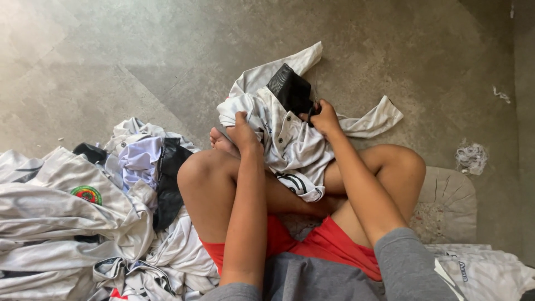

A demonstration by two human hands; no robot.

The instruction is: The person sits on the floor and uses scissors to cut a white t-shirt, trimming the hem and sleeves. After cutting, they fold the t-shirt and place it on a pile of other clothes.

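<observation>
Shirt (290,146), white w/ black collar, lies bunched over my crossed legs, off the floor (111,56). My left hand (243,132) is closed on its front edge; right hand (325,117) pinches fabric by the collar, prob. to keep it taut. Pile of shirts (72,223) sits beside my left knee.

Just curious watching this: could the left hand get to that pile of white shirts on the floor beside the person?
Probably yes: the pile of white shirts lies right beside the left knee with nothing between, though the left hand is gripping the white shirt.
</observation>
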